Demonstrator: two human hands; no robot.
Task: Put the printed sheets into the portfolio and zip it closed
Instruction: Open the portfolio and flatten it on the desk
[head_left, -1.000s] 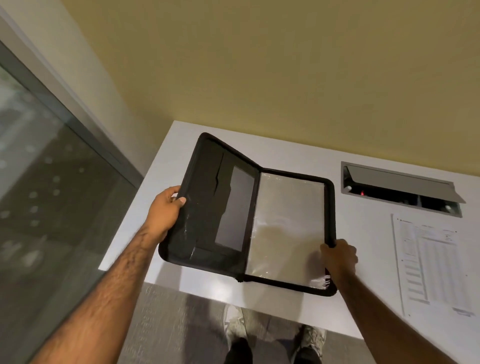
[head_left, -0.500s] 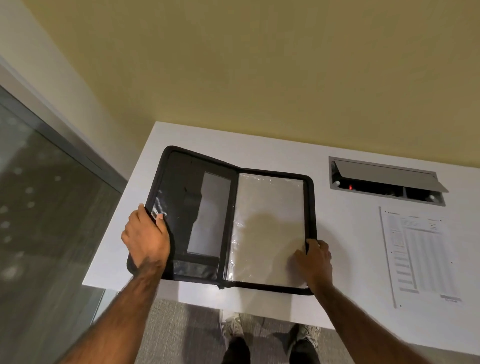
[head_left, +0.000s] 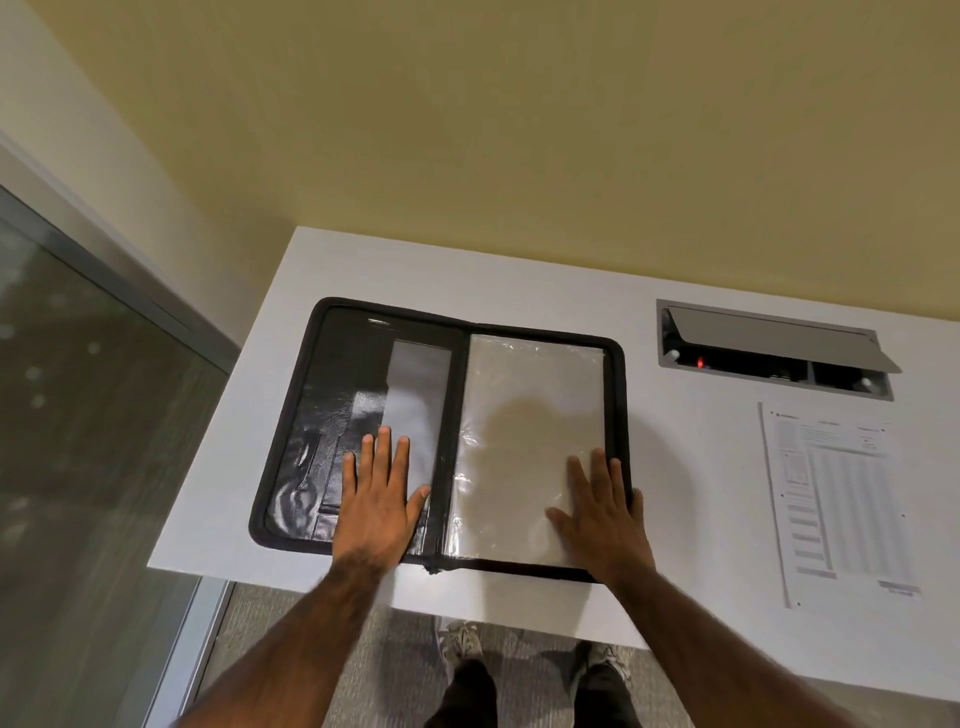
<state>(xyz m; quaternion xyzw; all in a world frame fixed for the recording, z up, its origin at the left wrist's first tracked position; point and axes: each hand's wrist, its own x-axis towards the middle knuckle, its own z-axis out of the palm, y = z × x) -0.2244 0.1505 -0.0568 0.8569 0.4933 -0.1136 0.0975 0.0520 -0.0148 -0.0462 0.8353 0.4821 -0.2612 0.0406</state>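
Both hands lie flat, palms down and fingers spread, gripping nothing. Going from left to right, a grey-framed glass wall panel (head_left: 78, 415) fills the left side, beside the edge of the white rectangular table (head_left: 701, 499). On the table near its left end lies the black zip-around portfolio (head_left: 291, 415), opened flat like a book, its spine running away from the person. Its left half is a glossy black inner cover with pockets, and a pale grey rectangular insert (head_left: 418, 384) sits in that half near the spine. The left hand (head_left: 376, 506) presses on the near part of this half, its fingertips reaching the lower end of the grey insert. Past the spine, the right half holds a clear plastic sleeve (head_left: 524, 431) over a pale page, shiny with reflections. The right hand (head_left: 602, 512) rests on the sleeve's near right corner, its outer fingers over the black zip border. Further right, well apart from the portfolio, a grey metal cable box (head_left: 769, 345) is set into the tabletop with its lid tilted open. Nearer the person than that box, the white printed sheets (head_left: 836, 499) lie flat on the table, outside the portfolio, their text too small to read. Below the table edge, two shoes (head_left: 460, 642) stand on grey carpet.
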